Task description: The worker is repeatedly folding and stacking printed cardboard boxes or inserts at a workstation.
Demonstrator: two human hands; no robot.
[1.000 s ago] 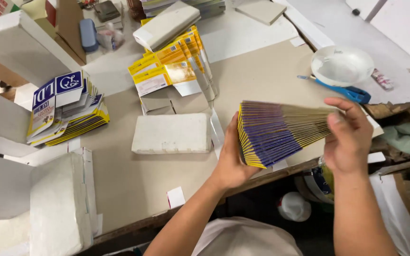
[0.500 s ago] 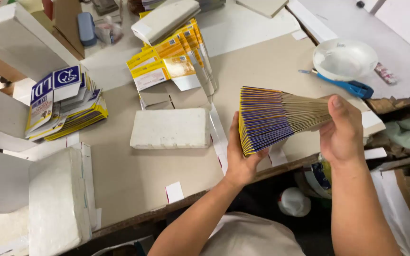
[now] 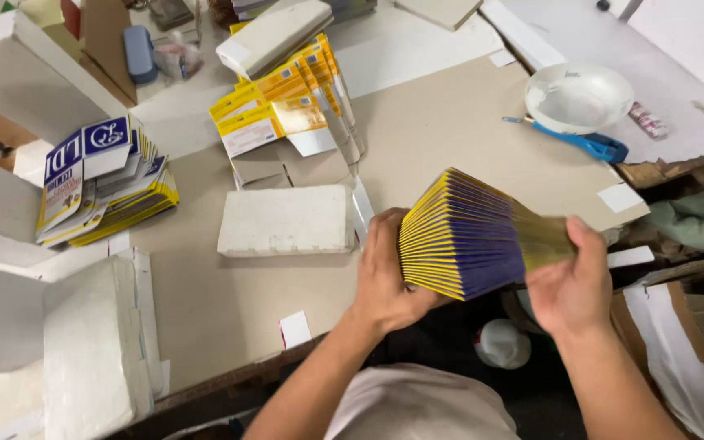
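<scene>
The person holds a thick fanned stack of flat yellow-and-purple printed cartons (image 3: 470,236) in both hands, just above the near edge of the brown cardboard-covered worktable (image 3: 450,138). The left hand (image 3: 385,273) is closed around the spread end of the fan, thumb and fingers pressing the yellow edges from the side. The right hand (image 3: 572,285) is clamped on the narrow, pinched end, thumb on top and fingers underneath.

The risk lies in the fan itself. The cartons are splayed wide at the left and held tight only at the right, so if the right hand's pinch slackens, the outer sheets would likely slip and the whole stack could shed cartons. The stack hangs partly over the table edge, above the dark gap at the person's lap, so loose pieces would probably fall to the floor and not onto the table.

Just beside the left hand lies a flat white rectangular block (image 3: 287,220), and beyond it a row of yellow-and-white flattened cartons (image 3: 287,106) leans in a loose line. A wide swing of the fan could knock either. A white bowl (image 3: 578,98) with a blue-handled tool (image 3: 580,140) beside it sits well apart to the right, and a pile of blue, white and yellow cartons (image 3: 99,183) sits well to the left, both seemingly out of harm's way.
</scene>
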